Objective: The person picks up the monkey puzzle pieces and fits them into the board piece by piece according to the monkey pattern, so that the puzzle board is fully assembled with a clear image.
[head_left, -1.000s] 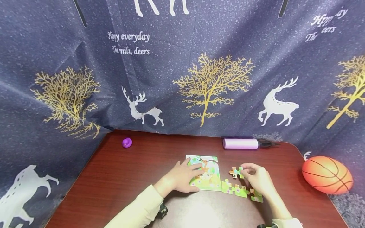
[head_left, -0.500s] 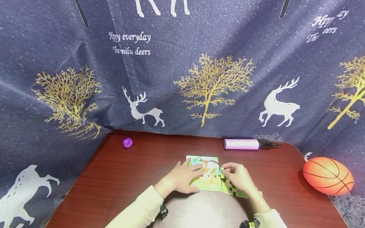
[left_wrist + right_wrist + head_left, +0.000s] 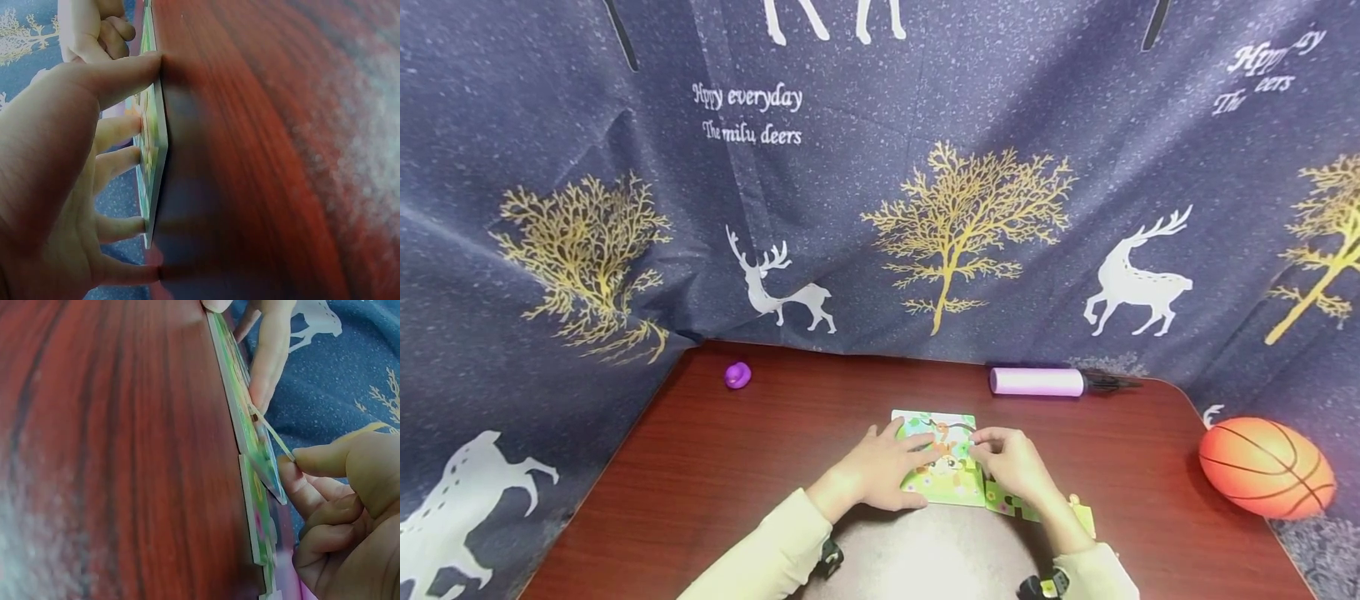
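Observation:
A picture puzzle board (image 3: 961, 487) with a cartoon animal design lies flat on the table. My left hand (image 3: 882, 472) rests over its left half with fingers spread; in the left wrist view the thumb and fingertips touch the board's face and edge. Above the right side of the board, my right hand (image 3: 1017, 467) pinches a puzzle piece (image 3: 275, 435) between thumb and forefinger. The right wrist view shows that piece tilted, its far edge touching or nearly touching the board. Other puzzle pieces (image 3: 1000, 498) lie against the board's lower right, partly hidden by the right forearm.
On the brown table (image 3: 737, 467) are a purple rubber duck (image 3: 738, 375) at back left and a lilac hand pump (image 3: 1037, 382) at back right. An orange basketball-patterned ball (image 3: 1266, 468) sits at the right edge. A patterned blue cloth (image 3: 850, 208) hangs behind.
My right hand has carried the puzzle piece leftward from among the loose pieces to the board's right side. My left hand has stayed on the board.

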Tool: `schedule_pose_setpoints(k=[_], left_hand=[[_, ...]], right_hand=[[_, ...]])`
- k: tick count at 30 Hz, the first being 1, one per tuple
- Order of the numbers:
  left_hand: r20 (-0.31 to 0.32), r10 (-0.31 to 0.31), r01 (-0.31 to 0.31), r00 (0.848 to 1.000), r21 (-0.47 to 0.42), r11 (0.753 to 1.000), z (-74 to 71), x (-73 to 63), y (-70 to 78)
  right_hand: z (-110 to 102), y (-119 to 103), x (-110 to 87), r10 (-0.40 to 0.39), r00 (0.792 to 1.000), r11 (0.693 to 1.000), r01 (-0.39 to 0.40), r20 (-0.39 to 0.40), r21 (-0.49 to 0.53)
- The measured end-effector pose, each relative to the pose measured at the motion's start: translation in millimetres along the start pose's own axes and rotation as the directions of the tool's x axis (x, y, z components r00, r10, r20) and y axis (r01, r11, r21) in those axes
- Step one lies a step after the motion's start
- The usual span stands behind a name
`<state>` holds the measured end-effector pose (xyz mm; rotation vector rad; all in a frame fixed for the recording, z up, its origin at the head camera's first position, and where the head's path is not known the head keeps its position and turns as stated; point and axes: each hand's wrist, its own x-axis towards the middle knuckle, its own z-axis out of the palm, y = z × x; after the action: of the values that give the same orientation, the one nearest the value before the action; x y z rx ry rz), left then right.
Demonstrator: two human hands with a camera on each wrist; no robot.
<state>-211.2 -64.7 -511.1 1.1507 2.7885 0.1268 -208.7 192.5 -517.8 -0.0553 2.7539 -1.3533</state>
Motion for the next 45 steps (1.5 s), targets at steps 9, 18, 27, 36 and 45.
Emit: schedule_pose_setpoints(k=[9, 18, 27, 36, 45], left_hand=[[0.011, -0.008, 0.008, 1.000, 0.010, 1.000, 0.4, -1.1, 1.0], [0.015, -0.004, 0.004, 1.000, 0.002, 1.000, -1.4, 0.7, 1.7], [-0.008, -0.010, 0.010, 1.000, -0.006, 1.000, 0.5, 3.2, 4.0], [-0.046, 0.034, -0.032, 0.998, 0.040, 0.999, 5.4, 11.3, 6.5], [-0.019, 0.031, -0.031, 0.999, 0.012, 0.999, 2.0, 13.5, 7.9]], right_hand=[[3.4, -3.9, 6.1, 0.000, 1.000, 0.994, 0.000, -0.004, -0.108], [-0.9, 1.0, 7.0, -0.003, 1.000, 0.993, 0.005, 0.011, -0.118], [-2.4, 0.7, 7.8, -0.001, 1.000, 0.991, 0.004, 0.024, -0.133], [-6.2, 5.6, 9.8, -0.019, 0.997, 0.994, 0.027, 0.080, -0.108], [-34.8, 22.0, -0.6, -0.067, 0.988, 0.996, 0.075, 0.137, -0.055]])
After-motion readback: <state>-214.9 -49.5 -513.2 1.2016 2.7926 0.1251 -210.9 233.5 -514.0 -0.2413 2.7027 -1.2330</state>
